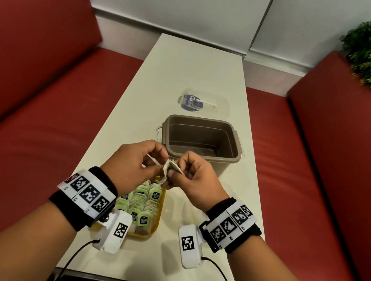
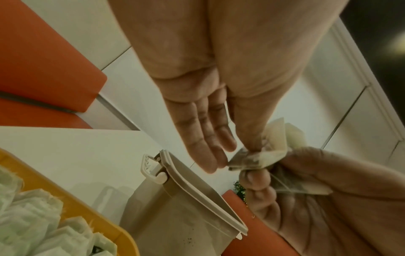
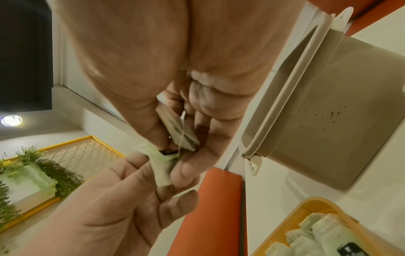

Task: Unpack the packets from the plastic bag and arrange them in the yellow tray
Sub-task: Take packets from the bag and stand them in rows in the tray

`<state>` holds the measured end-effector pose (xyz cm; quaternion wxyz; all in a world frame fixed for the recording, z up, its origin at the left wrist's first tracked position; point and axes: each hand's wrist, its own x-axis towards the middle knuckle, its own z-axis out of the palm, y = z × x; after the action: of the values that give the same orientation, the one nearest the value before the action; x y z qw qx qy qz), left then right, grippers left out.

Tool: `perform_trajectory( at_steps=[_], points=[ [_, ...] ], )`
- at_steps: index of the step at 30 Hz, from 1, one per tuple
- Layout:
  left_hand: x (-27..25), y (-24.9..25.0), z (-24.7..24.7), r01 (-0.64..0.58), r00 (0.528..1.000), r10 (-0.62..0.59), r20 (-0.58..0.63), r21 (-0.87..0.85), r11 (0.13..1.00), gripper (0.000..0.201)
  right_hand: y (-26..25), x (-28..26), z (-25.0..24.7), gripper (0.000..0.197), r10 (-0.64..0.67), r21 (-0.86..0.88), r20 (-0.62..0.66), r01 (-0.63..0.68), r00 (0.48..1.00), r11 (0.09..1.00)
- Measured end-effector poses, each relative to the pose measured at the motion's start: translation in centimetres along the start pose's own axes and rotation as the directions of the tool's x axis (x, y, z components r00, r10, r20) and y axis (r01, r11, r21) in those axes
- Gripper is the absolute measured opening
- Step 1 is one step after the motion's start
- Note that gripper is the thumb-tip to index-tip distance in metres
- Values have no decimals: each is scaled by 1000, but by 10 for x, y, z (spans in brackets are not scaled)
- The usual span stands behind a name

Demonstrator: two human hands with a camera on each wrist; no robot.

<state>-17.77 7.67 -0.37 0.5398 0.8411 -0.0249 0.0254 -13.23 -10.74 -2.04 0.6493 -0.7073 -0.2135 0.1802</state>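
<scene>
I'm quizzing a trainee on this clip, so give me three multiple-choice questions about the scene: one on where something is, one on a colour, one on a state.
1. Where is the clear lid?
A. On the brown container
B. On the table beyond the brown container
C. In the tray

2. What colour is the tray that holds the packets?
A. Yellow
B. Blue
C. White

3. What state is the brown container in?
A. Shut with its lid
B. Open, nothing visible inside
C. Open and full of packets

Answers:
1 B, the lid lies on the white table, farther from the person.
2 A, its rim shows yellow beside the packets.
3 B, the head view shows its bare inside while left hand and right hand pinch one packet in front of it.
</scene>
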Motion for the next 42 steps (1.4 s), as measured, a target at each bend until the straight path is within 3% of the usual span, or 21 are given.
perform_trajectory(
  at_steps=[4, 8, 16, 19, 24, 31, 35, 38, 42],
  points=[
    [-3, 3, 5, 12, 1000, -11, 16, -102, 995, 11, -2, 0, -1, 21, 9, 95, -21, -7, 1000, 995],
    [-7, 8, 6, 22, 995, -9, 99, -131, 991, 21, -6, -2, -5, 20, 0, 60, -33, 2, 999, 998],
    [-2, 6, 6, -58, 993, 69, -93, 121, 991, 11, -9, -3, -11, 6, 26, 63, -68, -22, 997, 998],
    [-1, 7, 6, -84, 986, 101, -130, 130, 988, 9, -7, -1, -12, 5, 33, 60, -95, -28, 995, 998],
    [3, 5, 3, -7, 979, 7, -206, 0, 1000, 8, -3, -2, -10, 7, 50, -43, -93, -54, 994, 998],
    [2, 7, -4, -19, 996, 22, -82, 32, 999, 9, -3, 7, -6, 12, -19, -171, -53, 10, 998, 985],
    [1, 8, -9, -69, 990, 87, -112, 157, 985, 5, -1, 12, -2, 6, -45, -288, -45, 31, 998, 957],
    [4, 8, -20, -123, 983, 156, -96, 287, 950, 12, 3, 17, 2, 8, -75, -396, -36, 55, 997, 917],
    [8, 6, -33, -85, 996, 93, -3, 386, 918, 12, 6, 20, 9, 9, -56, -441, -14, 44, 998, 896]
  ],
)
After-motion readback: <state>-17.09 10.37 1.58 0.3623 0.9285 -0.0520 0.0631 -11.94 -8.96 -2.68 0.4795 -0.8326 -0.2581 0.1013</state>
